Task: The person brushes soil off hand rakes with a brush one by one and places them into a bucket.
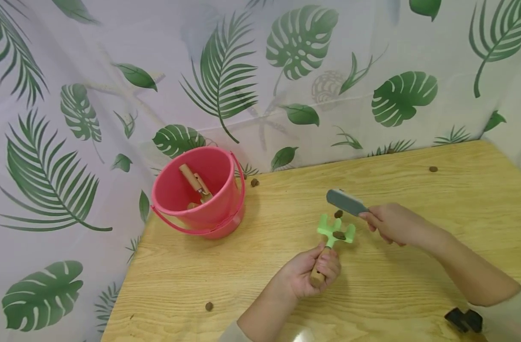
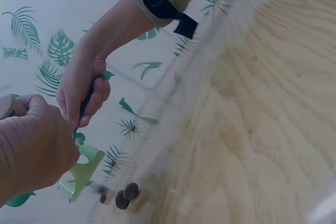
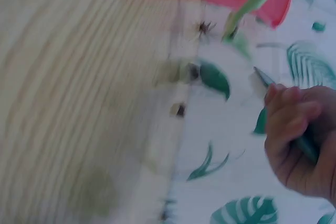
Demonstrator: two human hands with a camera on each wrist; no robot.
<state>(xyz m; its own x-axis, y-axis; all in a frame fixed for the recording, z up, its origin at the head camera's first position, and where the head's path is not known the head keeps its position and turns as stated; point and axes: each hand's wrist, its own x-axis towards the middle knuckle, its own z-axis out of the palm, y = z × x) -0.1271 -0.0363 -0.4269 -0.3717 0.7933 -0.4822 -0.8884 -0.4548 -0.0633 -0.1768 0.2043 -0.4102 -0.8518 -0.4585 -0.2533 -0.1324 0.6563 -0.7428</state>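
My left hand (image 1: 309, 273) grips the wooden handle of a small light-green garden fork (image 1: 330, 231) with its tines pointing away from me. A brown pebble-like lump (image 1: 339, 235) lies on the tines. My right hand (image 1: 390, 223) holds a flat grey-green tool (image 1: 347, 202), long and round-ended, over the table just beyond the fork. Another brown lump (image 1: 338, 214) shows between tool and tines. In the right wrist view, the fingers (image 3: 286, 124) curl round the dark tool. The left wrist view catches the green fork head (image 2: 84, 171) beyond my left hand.
A pink bucket (image 1: 226, 209) stands at the table's back left, with wooden-handled tools (image 1: 194, 180) inside. More brown lumps lie scattered, one at the front left (image 1: 209, 306), one at the back right (image 1: 433, 169). A leaf-patterned cloth (image 1: 243, 109) hangs behind the wooden table (image 1: 175, 270).
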